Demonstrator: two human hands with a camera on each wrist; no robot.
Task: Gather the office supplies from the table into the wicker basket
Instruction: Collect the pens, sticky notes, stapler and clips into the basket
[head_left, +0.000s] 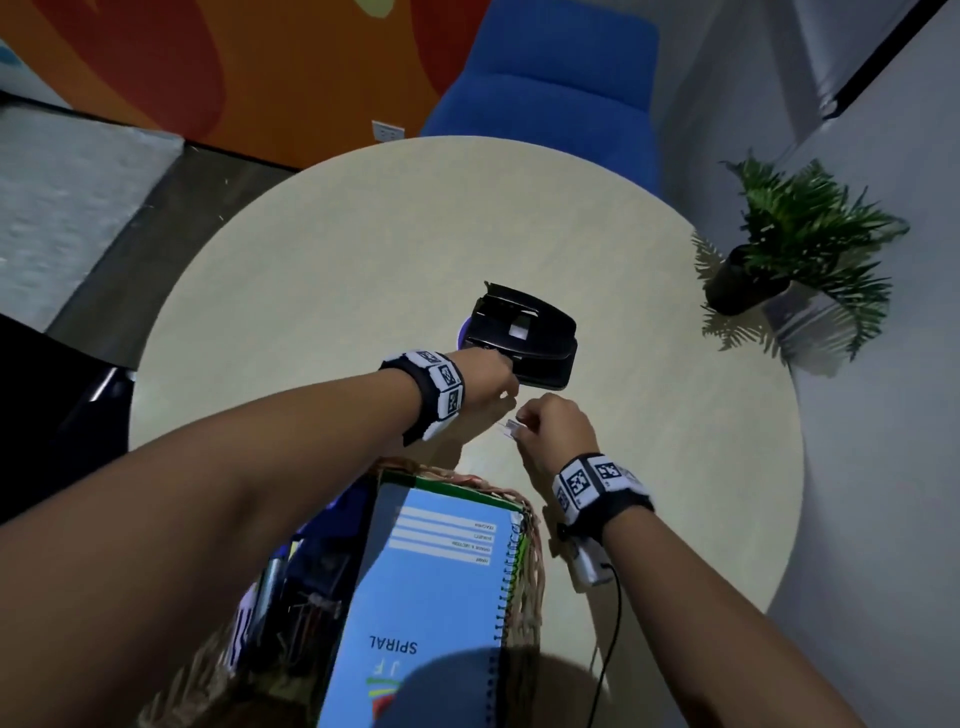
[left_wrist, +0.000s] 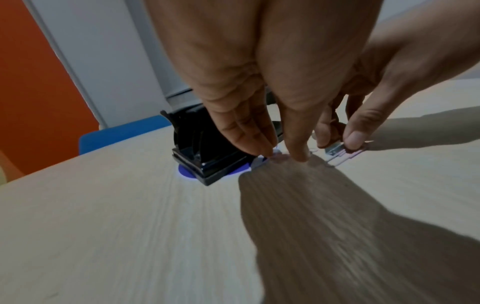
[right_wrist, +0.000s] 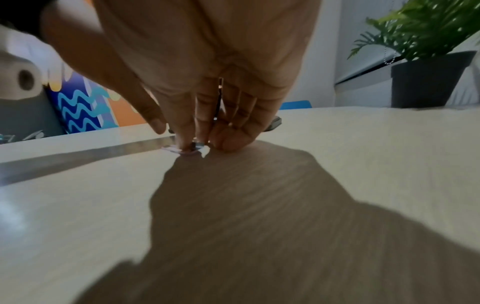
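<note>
A black hole punch (head_left: 524, 332) (left_wrist: 205, 156) stands mid-table on a purple disc (left_wrist: 187, 172). My left hand (head_left: 511, 387) (left_wrist: 284, 156) points down just in front of it. Its thumb and fingertips pinch a small pale piece (left_wrist: 279, 157) that lies on the table top. Close to its right, my right hand (head_left: 522, 426) (right_wrist: 192, 147) pinches a small silver piece (head_left: 510, 429) (left_wrist: 335, 150) like a staple strip, low over the table. The wicker basket (head_left: 532, 561) is at the near edge. It holds a blue spiral notebook (head_left: 431, 571) and dark items.
The round pale wood table (head_left: 363, 249) shows bare wood around the punch. A potted plant (head_left: 800, 244) (right_wrist: 428, 78) stands beyond its right edge, and a blue chair (head_left: 550, 83) beyond the far edge. A cable (head_left: 613, 623) hangs from my right wrist.
</note>
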